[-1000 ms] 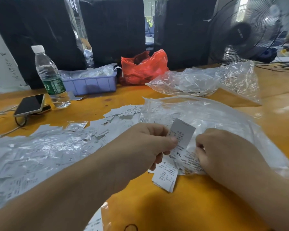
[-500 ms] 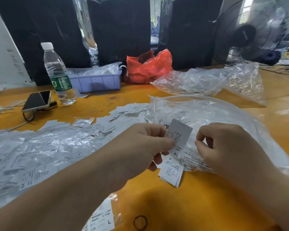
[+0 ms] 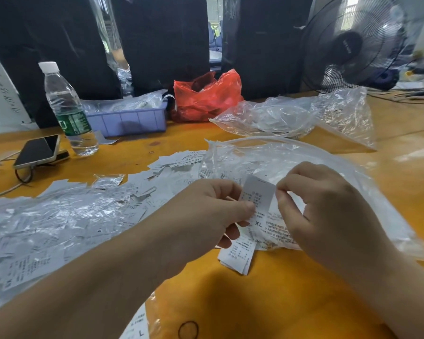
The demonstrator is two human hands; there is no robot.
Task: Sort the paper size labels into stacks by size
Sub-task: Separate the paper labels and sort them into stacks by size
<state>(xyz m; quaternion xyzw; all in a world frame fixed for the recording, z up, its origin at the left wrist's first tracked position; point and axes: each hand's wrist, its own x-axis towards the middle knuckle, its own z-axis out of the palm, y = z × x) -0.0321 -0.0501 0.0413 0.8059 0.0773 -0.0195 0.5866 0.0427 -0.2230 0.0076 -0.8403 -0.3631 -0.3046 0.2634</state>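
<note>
My left hand [image 3: 206, 211] pinches a small stack of white XL labels [image 3: 257, 201] between thumb and fingers, held upright above the table. My right hand [image 3: 326, 211] pinches the right edge of the top label with thumb and forefinger. A short stack of labels [image 3: 238, 258] lies flat on the orange table just below my hands. Many loose labels [image 3: 157, 192] are scattered to the left, some under crumpled clear plastic [image 3: 47, 216]. A bagged stack marked L [image 3: 137, 326] lies at the bottom edge.
A large clear bag [image 3: 304, 162] lies under my right hand. Behind stand a water bottle [image 3: 66, 111], a phone [image 3: 38, 150], a purple tray [image 3: 130, 121], a red bag [image 3: 206, 96], another clear bag [image 3: 291, 116] and a fan [image 3: 350, 42]. A rubber band [image 3: 187, 329] lies near me.
My right hand has lifted from the bag and come up to pinch the right edge of the XL label that my left hand holds.
</note>
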